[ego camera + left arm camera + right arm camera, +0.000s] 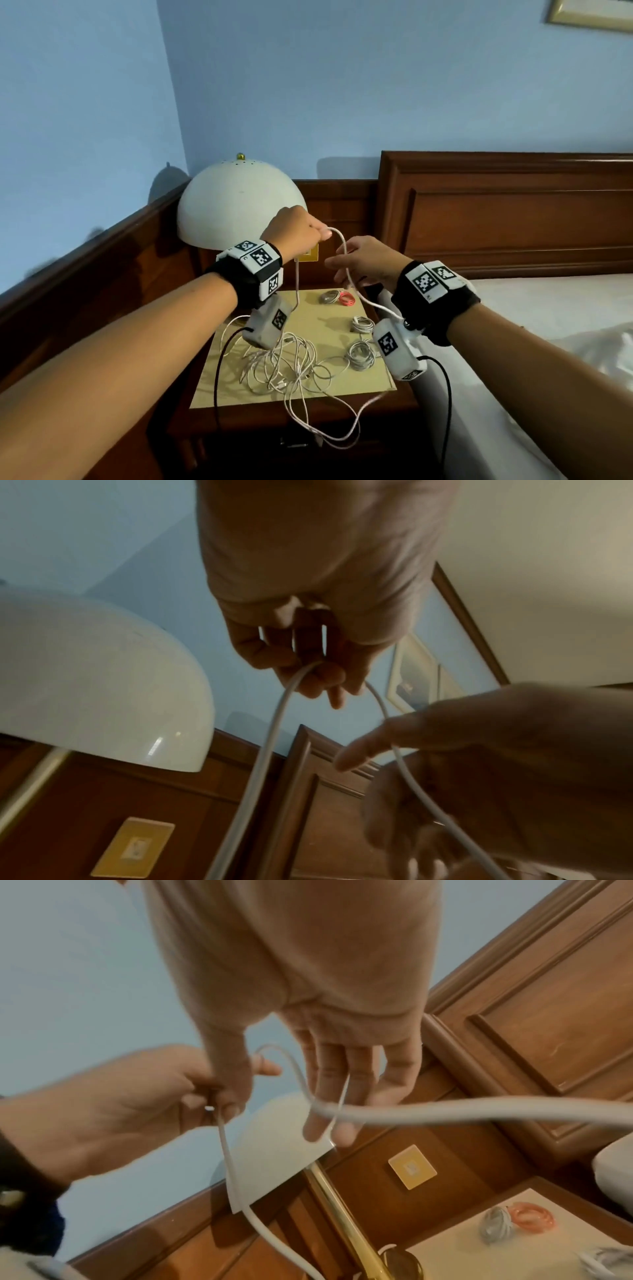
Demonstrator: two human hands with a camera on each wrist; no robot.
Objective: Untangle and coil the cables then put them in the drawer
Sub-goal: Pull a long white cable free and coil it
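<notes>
Hands are working above a wooden nightstand (383, 406) whose top is covered by a pale yellow mat (342, 390). The left hand (294, 231) is raised in front of a white dome lampshade (236, 202), its fingers curling into a pinch around a thin white cable (337, 236) at the crest of a loop. From that pinch one strand is dropping straight down toward the mat; the other is arching over to the right hand (368, 262) and running on past the right wrist. The right hand is being held just beside the left and slightly lower, its fingers extended and relaxed, with the strand lying across them; the right wrist view shows straight fingers (342, 1085) and no closed grip on the strand.

The held cable is smooth, round and uniformly white. Its lower length is joining a loose tangle of white cables (287, 363) spread over the mat, with long loops spilling over the front edge of the nightstand and hanging before its dark front. Which strands belong to which cable cannot be told.

Four small coils are lying on the mat, well apart from the tangle: a grey coil (329, 296) touching a red coil (347, 299) toward the back, and two white coils (362, 323) (360, 356) along the right side. A bed (548, 308) with white sheets is standing to the right.
</notes>
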